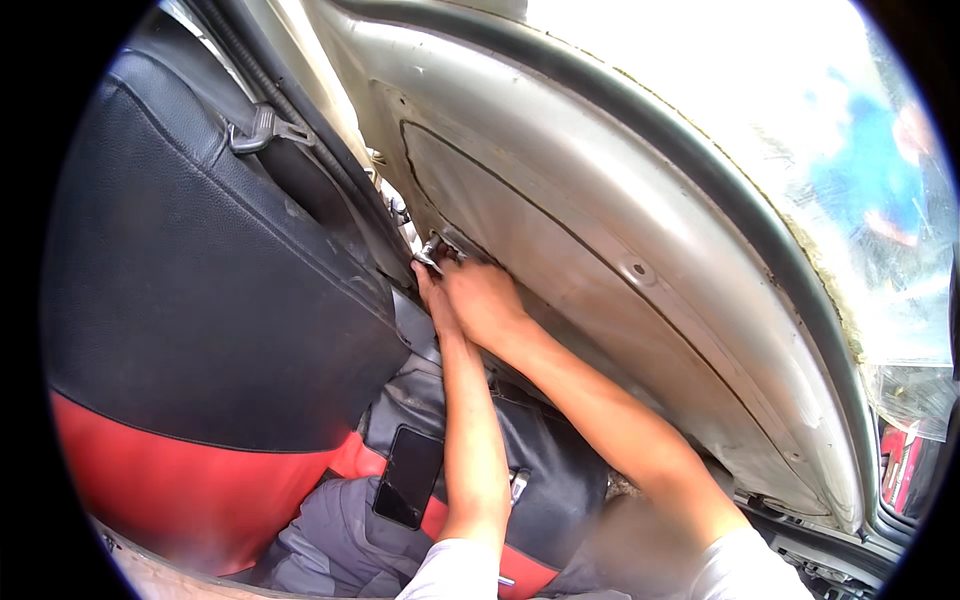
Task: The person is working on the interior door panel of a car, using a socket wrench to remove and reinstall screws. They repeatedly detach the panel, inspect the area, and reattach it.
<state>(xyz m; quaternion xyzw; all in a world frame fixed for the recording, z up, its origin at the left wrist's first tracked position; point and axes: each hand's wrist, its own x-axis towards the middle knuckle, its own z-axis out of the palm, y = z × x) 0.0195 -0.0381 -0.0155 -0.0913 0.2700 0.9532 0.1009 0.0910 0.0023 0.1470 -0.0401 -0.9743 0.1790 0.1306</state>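
Observation:
Both of my hands meet at the edge of a bare metal car door (600,330), by the narrow gap along the door pillar. My left hand (430,292) has its fingers pressed up against a small shiny metal part (429,250) in that gap. Just right of it, my right hand (482,298) is curled closed, knuckles up, against the door's inner face. What the right fingers hold is hidden behind the hand. The two hands overlap, and most of the left fingers are covered.
A black and red seat (220,270) fills the left side, with a seat belt tongue (265,130) beside its backrest. Below my forearms lie a black phone (408,477) and a small silver cylinder (518,486). A clear plastic sheet (900,250) hangs at the right.

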